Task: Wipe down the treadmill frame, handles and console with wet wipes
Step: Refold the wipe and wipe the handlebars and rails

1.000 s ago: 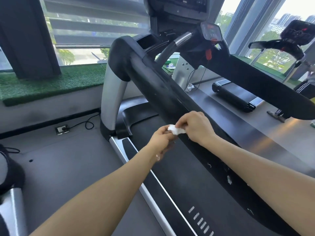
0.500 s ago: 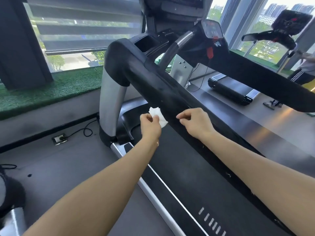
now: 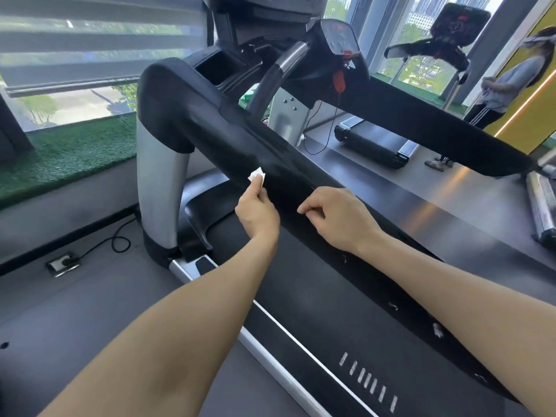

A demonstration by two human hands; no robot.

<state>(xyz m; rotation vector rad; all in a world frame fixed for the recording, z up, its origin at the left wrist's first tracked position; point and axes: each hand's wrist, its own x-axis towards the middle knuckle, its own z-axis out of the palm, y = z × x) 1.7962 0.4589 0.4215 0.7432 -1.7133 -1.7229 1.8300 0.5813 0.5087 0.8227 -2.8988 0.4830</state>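
A black treadmill fills the view, its long left handrail point(image 3: 228, 136) running from the silver upright point(image 3: 159, 188) down toward me. My left hand point(image 3: 257, 210) pinches a small white wet wipe point(image 3: 257, 176) against the lower edge of this handrail. My right hand point(image 3: 334, 216) hovers over the rail a little nearer to me, its fingers curled with thumb and forefinger together, holding nothing that I can see. The console point(image 3: 340, 40) with a red safety key point(image 3: 339, 81) sits at the top. The right handrail point(image 3: 436, 130) crosses behind.
The belt point(image 3: 301, 296) and silver side rail point(image 3: 270, 356) lie below my arms. A floor socket with a cable point(image 3: 63, 261) sits to the left, under an artificial grass ledge point(image 3: 66, 152). Another treadmill point(image 3: 376, 145) and a standing person point(image 3: 496, 88) are at the right.
My hands have come apart. The left hand carried the wipe up and left to the handrail's lower edge, while the right hand let go and stayed over the rail.
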